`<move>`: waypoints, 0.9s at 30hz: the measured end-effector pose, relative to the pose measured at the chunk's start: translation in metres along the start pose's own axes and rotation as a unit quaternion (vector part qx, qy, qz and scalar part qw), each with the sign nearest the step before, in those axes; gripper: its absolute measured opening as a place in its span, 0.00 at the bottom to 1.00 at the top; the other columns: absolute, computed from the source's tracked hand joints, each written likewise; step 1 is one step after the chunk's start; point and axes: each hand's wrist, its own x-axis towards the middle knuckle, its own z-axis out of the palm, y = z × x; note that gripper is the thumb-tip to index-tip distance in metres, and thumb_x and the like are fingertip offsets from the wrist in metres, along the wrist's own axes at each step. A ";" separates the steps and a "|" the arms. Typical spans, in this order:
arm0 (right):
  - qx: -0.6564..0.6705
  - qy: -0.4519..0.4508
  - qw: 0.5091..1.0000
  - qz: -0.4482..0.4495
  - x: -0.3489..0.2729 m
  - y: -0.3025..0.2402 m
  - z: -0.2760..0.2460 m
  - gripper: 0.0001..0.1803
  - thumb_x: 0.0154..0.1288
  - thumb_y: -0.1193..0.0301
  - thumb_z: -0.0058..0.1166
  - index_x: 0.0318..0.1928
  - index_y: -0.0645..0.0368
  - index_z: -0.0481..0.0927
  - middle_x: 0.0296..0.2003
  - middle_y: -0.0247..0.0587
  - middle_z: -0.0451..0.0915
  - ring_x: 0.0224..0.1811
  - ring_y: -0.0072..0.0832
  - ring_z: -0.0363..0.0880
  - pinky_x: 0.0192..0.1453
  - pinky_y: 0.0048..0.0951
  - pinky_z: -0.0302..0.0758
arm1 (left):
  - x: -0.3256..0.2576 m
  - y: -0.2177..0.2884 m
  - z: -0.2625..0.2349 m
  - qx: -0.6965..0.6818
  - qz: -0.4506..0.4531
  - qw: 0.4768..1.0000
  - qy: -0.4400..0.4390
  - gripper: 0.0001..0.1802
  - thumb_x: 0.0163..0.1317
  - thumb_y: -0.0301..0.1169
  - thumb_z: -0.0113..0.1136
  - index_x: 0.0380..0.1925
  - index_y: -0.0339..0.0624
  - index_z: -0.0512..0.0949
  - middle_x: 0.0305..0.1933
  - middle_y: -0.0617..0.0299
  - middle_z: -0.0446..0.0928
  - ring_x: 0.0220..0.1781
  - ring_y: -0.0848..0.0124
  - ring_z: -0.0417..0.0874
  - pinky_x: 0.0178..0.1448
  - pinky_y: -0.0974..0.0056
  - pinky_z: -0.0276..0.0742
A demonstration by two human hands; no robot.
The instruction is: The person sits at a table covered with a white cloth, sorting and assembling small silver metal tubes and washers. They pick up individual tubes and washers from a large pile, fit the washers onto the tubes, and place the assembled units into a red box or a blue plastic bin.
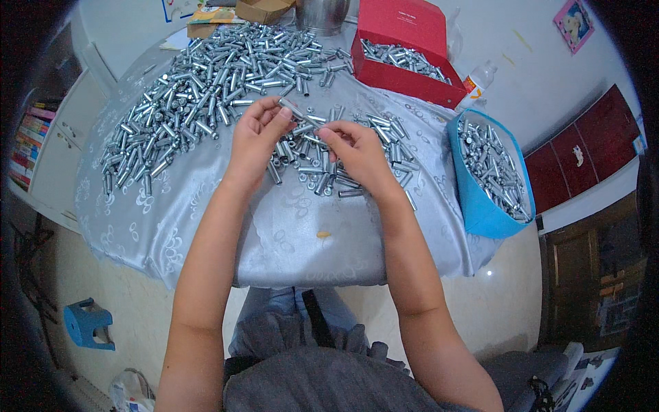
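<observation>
Between my two hands is a slim silver metal bolt [299, 112], probably an expansion anchor, held slanting over the table. My left hand [248, 143] pinches its upper left end with thumb and fingers. At the lower right end, my right hand [362, 152] closes its thumb and forefinger on it. Beneath the hands lies a loose heap of metal sleeves, bolts and nuts [321, 180], partly covered by the fingers. A much larger pile of similar silver anchors [206, 82] spreads over the far left of the table.
The table wears a shiny grey patterned cloth [309, 257]. An open red box [405, 81] with metal parts stands at the far right. A blue bin [480, 209] full of anchors is at the right edge, near a plastic bottle [480, 77]. A blue stool [88, 324] stands on the floor.
</observation>
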 end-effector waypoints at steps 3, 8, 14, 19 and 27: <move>-0.001 -0.016 1.000 -0.002 0.001 0.001 -0.001 0.12 0.63 0.67 0.53 0.39 0.65 0.78 0.22 0.30 0.74 0.23 0.15 0.71 0.27 0.18 0.66 | -0.003 0.001 0.006 0.052 0.022 0.998 -0.018 0.16 0.61 0.28 0.56 0.48 0.35 0.69 0.42 0.60 0.76 0.43 0.75 0.77 0.50 0.71 0.73; 0.124 -0.024 0.992 -0.023 0.004 0.008 0.004 0.16 0.68 0.65 0.45 0.47 0.65 0.71 0.27 0.33 0.74 0.26 0.17 0.73 0.30 0.18 0.69 | -0.005 -0.012 0.005 0.153 0.063 0.981 -0.101 0.14 0.61 0.27 0.56 0.47 0.36 0.71 0.42 0.62 0.76 0.42 0.76 0.76 0.48 0.70 0.72; 0.180 -0.036 0.983 -0.009 0.002 0.003 0.012 0.20 0.71 0.58 0.38 0.50 0.63 0.68 0.31 0.35 0.75 0.28 0.19 0.74 0.33 0.19 0.72 | -0.016 -0.003 0.016 0.337 0.162 0.919 -0.127 0.12 0.61 0.27 0.53 0.45 0.36 0.72 0.42 0.56 0.74 0.42 0.68 0.76 0.46 0.67 0.71; 0.198 -0.040 0.979 -0.013 0.003 0.004 0.013 0.20 0.71 0.58 0.39 0.49 0.63 0.69 0.32 0.36 0.76 0.29 0.18 0.76 0.32 0.19 0.73 | -0.014 -0.007 0.013 0.369 0.225 0.893 -0.129 0.11 0.59 0.26 0.53 0.42 0.35 0.73 0.40 0.53 0.72 0.42 0.60 0.75 0.47 0.64 0.70; 0.123 -0.004 0.992 -0.004 -0.004 -0.006 0.017 0.16 0.68 0.63 0.44 0.45 0.64 0.73 0.30 0.37 0.77 0.24 0.18 0.75 0.27 0.19 0.73 | -0.014 -0.002 0.009 0.462 0.282 0.827 -0.153 0.10 0.59 0.30 0.51 0.38 0.36 0.74 0.37 0.52 0.71 0.42 0.56 0.72 0.46 0.59 0.67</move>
